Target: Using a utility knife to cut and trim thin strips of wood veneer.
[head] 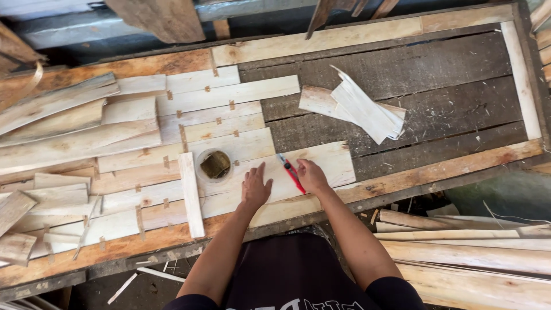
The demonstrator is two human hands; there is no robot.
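At nine o'clock on the workbench [402, 86], loose veneer strips [57, 120] lie overlapped in a rough heap. Inward from them, the pale sheets have been butted edge to edge and bridged with small brown tape patches [169, 95], which hold the seams flat as one joined panel [229, 115]. A narrow wooden batten [190, 194] lies across the panel at about seven o'clock, apparently as a straightedge or weight. Just right of its top end sits a small round tub [214, 165]; inside is a dark, brownish lump, perhaps a roll of tape or a sponge, too unclear to name.

At the near edge, around six o'clock, the left hand [255, 188] presses flat on a veneer sheet [310, 166], fingers spread and holding nothing, pinning the sheet. Just to its right, the right hand [311, 175] closes around a red utility knife [292, 173], its blade end pointing toward eleven o'clock on the same sheet. At one o'clock a stack of cut veneer pieces [361, 109] rests on the bare dark boards.
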